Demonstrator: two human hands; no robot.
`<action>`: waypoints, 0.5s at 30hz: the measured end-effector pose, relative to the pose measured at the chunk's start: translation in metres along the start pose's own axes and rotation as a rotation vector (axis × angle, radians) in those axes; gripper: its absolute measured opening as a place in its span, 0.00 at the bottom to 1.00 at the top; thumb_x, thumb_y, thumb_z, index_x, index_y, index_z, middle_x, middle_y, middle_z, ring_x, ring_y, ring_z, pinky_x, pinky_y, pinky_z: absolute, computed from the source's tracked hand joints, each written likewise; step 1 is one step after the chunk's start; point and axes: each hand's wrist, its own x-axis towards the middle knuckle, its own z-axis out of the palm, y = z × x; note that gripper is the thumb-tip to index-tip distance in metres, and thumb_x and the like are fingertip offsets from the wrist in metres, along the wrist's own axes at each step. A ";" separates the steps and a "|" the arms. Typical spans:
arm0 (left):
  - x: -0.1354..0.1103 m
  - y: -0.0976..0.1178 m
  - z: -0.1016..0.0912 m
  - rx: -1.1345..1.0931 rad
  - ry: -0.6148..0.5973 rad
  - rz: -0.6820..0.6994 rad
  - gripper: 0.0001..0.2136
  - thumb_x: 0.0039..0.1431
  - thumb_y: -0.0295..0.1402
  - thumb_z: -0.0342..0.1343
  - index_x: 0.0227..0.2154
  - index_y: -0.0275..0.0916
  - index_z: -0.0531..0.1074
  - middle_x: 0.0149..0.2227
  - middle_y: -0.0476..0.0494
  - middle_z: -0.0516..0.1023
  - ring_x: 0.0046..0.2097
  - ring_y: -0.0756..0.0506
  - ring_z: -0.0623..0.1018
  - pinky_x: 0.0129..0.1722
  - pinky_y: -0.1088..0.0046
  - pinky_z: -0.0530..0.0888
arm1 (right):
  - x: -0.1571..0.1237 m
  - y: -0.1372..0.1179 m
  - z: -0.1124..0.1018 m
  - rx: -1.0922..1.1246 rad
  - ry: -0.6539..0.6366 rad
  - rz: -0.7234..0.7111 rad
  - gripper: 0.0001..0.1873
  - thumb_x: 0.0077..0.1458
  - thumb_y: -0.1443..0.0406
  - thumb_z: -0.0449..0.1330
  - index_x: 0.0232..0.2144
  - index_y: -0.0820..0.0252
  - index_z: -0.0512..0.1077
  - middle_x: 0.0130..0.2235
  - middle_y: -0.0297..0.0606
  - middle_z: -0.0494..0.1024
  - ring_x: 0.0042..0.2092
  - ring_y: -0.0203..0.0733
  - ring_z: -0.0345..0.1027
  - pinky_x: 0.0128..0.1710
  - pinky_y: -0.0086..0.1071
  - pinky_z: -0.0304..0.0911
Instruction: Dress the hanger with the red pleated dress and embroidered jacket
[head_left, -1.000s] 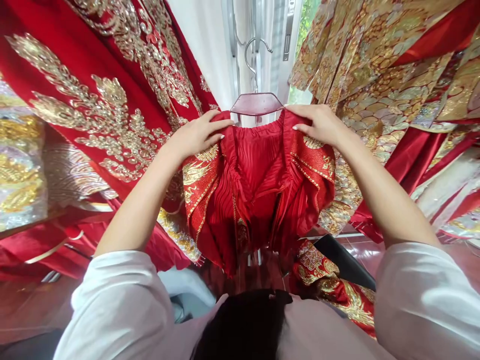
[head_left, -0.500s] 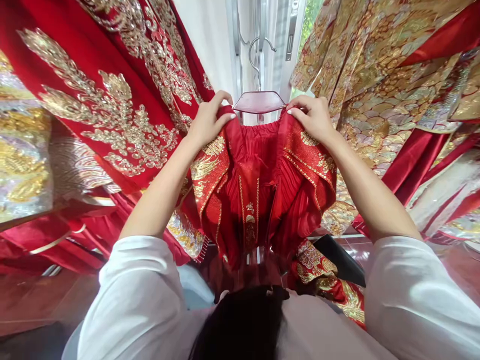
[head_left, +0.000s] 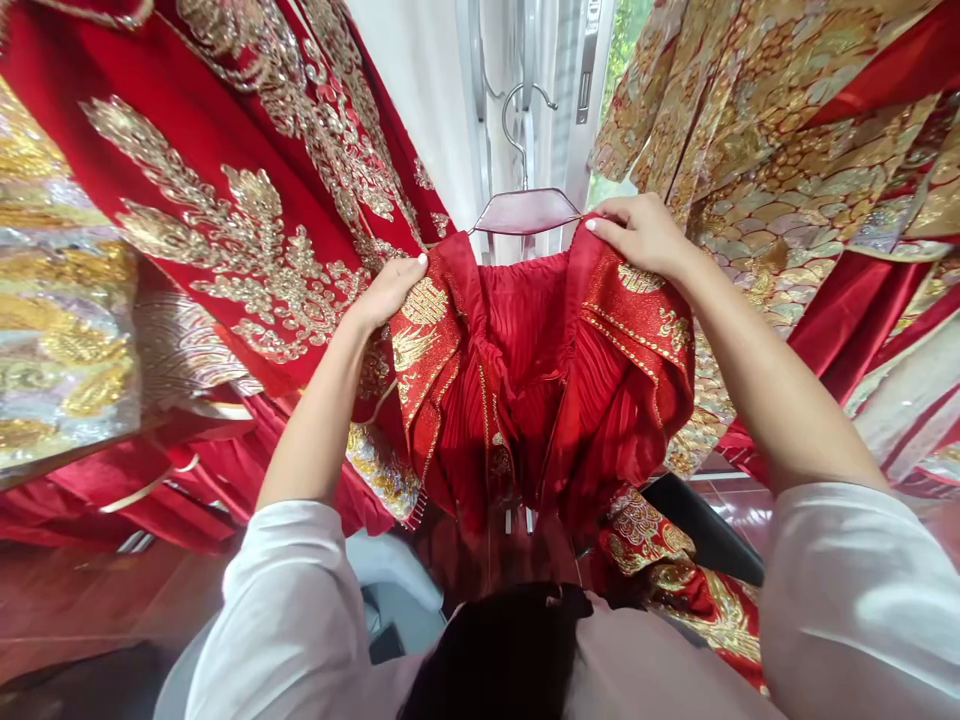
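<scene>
1. A red gown with gold embroidery (head_left: 247, 240) hangs at left.
2. The left hand (head_left: 388, 292) touches the red jacket (head_left: 540, 320) at one shoulder, thumb uppermost; its other fingers are hidden, so their grip cannot be told.
3. The jacket hangs between both hands, below the hanger (head_left: 527, 212).
4. The right hand (head_left: 641, 235) pinches the other shoulder beside the hanger's end.
5. Gold-patterned garments (head_left: 780, 190) hang at right.

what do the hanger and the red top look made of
Hanger hook: probably metal, silvery and shiny.
Hanger panel: smooth, pinkish, seemingly see-through; perhaps plastic.
Red top: soft-sheened fabric, judging by its pleats and gathered neckline; fibre unclear.
Gold motifs: glinting, maybe metallic thread.
</scene>
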 end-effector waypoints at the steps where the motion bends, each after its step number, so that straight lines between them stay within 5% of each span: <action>1: 0.000 -0.001 0.000 -0.060 -0.055 -0.055 0.22 0.57 0.53 0.47 0.25 0.37 0.68 0.24 0.46 0.70 0.35 0.43 0.77 0.38 0.60 0.76 | 0.001 -0.001 -0.002 0.013 0.010 -0.004 0.19 0.59 0.55 0.52 0.33 0.67 0.72 0.29 0.39 0.74 0.37 0.41 0.68 0.42 0.36 0.61; 4: 0.002 -0.006 0.000 -0.205 -0.202 -0.192 0.24 0.57 0.54 0.47 0.31 0.34 0.71 0.30 0.41 0.74 0.40 0.39 0.78 0.42 0.52 0.75 | -0.006 -0.023 -0.004 -0.005 0.148 0.044 0.17 0.57 0.56 0.53 0.36 0.66 0.72 0.33 0.41 0.74 0.39 0.43 0.67 0.43 0.38 0.60; 7: 0.004 -0.013 -0.001 -0.238 -0.139 -0.235 0.25 0.57 0.54 0.47 0.34 0.34 0.72 0.36 0.38 0.76 0.46 0.36 0.77 0.45 0.49 0.73 | -0.024 -0.071 0.012 -0.021 0.276 0.107 0.17 0.59 0.56 0.50 0.37 0.64 0.71 0.35 0.43 0.74 0.39 0.43 0.66 0.44 0.39 0.59; 12: 0.001 -0.015 0.000 -0.212 -0.113 -0.198 0.27 0.55 0.57 0.47 0.35 0.36 0.73 0.37 0.38 0.77 0.46 0.37 0.76 0.47 0.51 0.72 | -0.043 -0.144 0.080 0.099 -0.155 0.174 0.22 0.51 0.51 0.58 0.38 0.64 0.70 0.30 0.39 0.72 0.31 0.40 0.64 0.34 0.34 0.58; 15: 0.000 -0.010 -0.002 -0.207 -0.200 -0.158 0.26 0.53 0.58 0.47 0.32 0.36 0.73 0.33 0.39 0.77 0.41 0.39 0.77 0.46 0.55 0.73 | -0.041 -0.144 0.108 0.348 -0.339 0.227 0.07 0.49 0.65 0.58 0.28 0.66 0.68 0.26 0.37 0.70 0.27 0.35 0.60 0.31 0.29 0.56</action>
